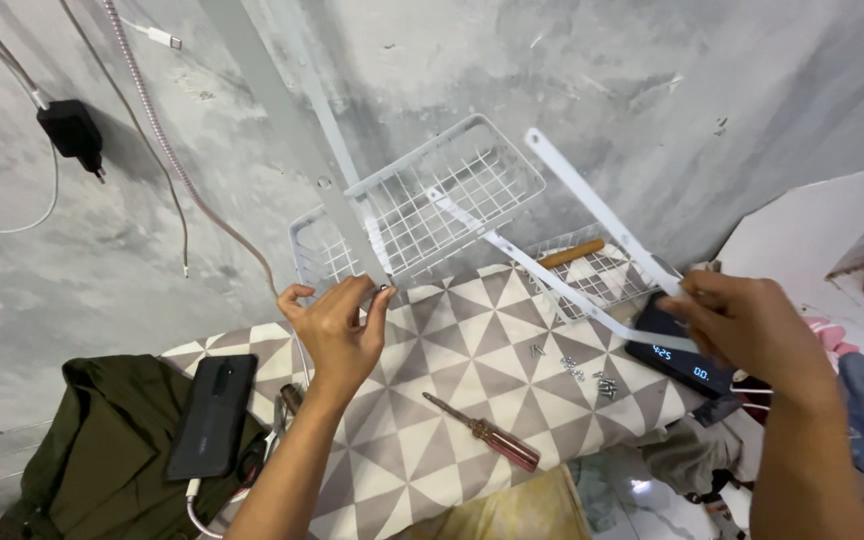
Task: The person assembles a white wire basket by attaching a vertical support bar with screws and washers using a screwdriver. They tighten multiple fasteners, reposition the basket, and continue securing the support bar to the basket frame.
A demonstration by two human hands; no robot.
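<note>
Item: white wire-basket rack, part assembled. The upper wire basket (447, 195) is sitting tilted against the grey wall, its open face turned toward the viewer and slightly down, its long axis running from lower left to upper right. It is hanging on a white upright post (292, 130) that is rising from the lower basket corner toward the top of the view, leaning a little left. A second wire basket (592, 275) is lying lower and to the right, partly hidden.

Left hand (337, 330): fingers pinched together at the foot of the post, apparently gripping a small dark fastener (387, 289) at the joint; what it is exactly cannot be told.

Right hand (752, 325): closed around the lower ends of two flat white bars (592, 205), which are slanting from upper left down to lower right, their free ends reaching across the upper basket.

Progress, judged: one post is looking joined to the baskets; the bars in the right hand are not yet fixed.

Around: loose screws (582, 372) scattered on a triangle-patterned cloth (452, 350); a red-handled screwdriver (482, 432) lying diagonally, tip to upper left; a wooden-handled tool (570, 254) in the lower basket; a dark phone (214, 415) on an olive garment (102, 440); a small digital scale (677, 358) beneath the right hand; a black charger (72, 133) on the wall.
</note>
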